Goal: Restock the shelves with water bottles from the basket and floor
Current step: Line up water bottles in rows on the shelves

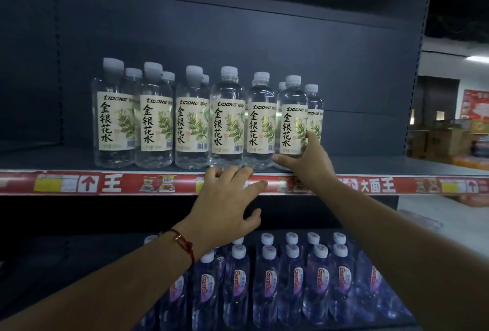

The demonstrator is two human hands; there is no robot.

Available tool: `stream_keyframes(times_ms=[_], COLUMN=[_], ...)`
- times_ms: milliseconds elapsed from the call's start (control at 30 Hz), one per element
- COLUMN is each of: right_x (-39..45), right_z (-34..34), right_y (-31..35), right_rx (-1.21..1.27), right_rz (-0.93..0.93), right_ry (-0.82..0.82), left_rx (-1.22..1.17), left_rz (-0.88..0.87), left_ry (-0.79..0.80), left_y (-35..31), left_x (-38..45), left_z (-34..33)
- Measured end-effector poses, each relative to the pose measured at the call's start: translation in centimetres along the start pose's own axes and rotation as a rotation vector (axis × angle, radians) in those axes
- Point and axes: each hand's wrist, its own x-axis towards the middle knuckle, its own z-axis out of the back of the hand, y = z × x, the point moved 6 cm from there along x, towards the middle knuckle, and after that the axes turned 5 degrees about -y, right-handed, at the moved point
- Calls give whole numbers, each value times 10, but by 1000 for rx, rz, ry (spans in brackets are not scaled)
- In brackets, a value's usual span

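Several clear water bottles with cream labels [227, 119] stand in rows along the front of the upper shelf [66, 161]. My right hand [304, 161] wraps around the lower part of the bottle second from the right end [292, 119], thumb under its base and fingers on its right side. My left hand [227, 203] hovers just below the shelf's front edge with fingers spread and nothing in it; its fingertips reach the red price strip [105, 183]. A red string bracelet is on my left wrist.
On the lower shelf stand several bottles with purple labels and white caps [267, 272]. The upper shelf has bare room left and right of the row. Stacked boxes [447, 140] and a lit aisle lie at the far right.
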Motion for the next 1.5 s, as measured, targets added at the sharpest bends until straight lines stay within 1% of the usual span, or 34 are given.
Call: stream_keyframes(times_ms=[100,233,400,500,567,633,733,833,967,1200,1333,1500], right_x=[-1,-13,-65,-101,-126,-153,-196,-246,-311,-424,-471,-512], right_z=[0,-2,14,34,49,68,106,150,211,310,347,358], right_y=[1,1,0,-23,-47,-72,-110,-150,-206,-315,-372,-451], right_rx=[-12,-133,-361,-524,-653,-742,-803,-846,-901,-949,-979,-980], right_rz=[-7,12,227,282,277,254,187,67,-111,-458,-604,-745], right_ry=[7,115,168,251,305,341,374,400,411,423,424,474], left_rx=[11,25,5,-41,-83,-152,-276,-353,-449,-535,-577,-560], left_rz=[12,28,70,132,156,142,96,13,-116,-327,-458,-561], left_ry=[7,44,89,178,235,287,358,413,499,578,649,756], left_y=[-1,-2,-6,-21,-42,-75,-142,-219,-320,-478,-550,-626], left_x=[-1,-2,-4,-9,-16,-26,-41,-57,-75,-108,-126,-153], left_z=[1,2,8,6,2,-2,-9,-15,-25,-46,-76,-132])
